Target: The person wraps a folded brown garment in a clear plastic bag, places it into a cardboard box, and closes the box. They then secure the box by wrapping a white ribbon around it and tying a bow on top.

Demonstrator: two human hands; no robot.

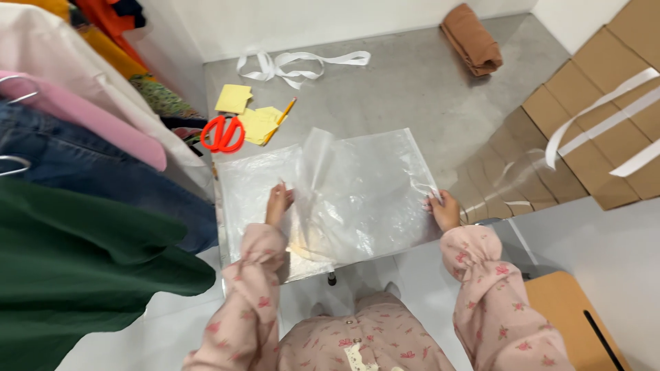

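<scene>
Both hands are pinching a big clear plastic bag (357, 199) held out flat in front of the person: the left hand (278, 203) grips a raised fold near its middle-left, and the right hand (445, 209) holds its right edge. Just beyond the bag's far-left corner, on the grey floor (412, 89), sit orange scissors (223, 134), yellow paper pieces (247, 113) and a pencil (280, 119). White ribbon strips (295, 65) lie farther past the bag.

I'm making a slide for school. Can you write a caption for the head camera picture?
Both hands, left hand and right hand, hold up a clear plastic bag near orange scissors and yellow paper pieces.
</scene>
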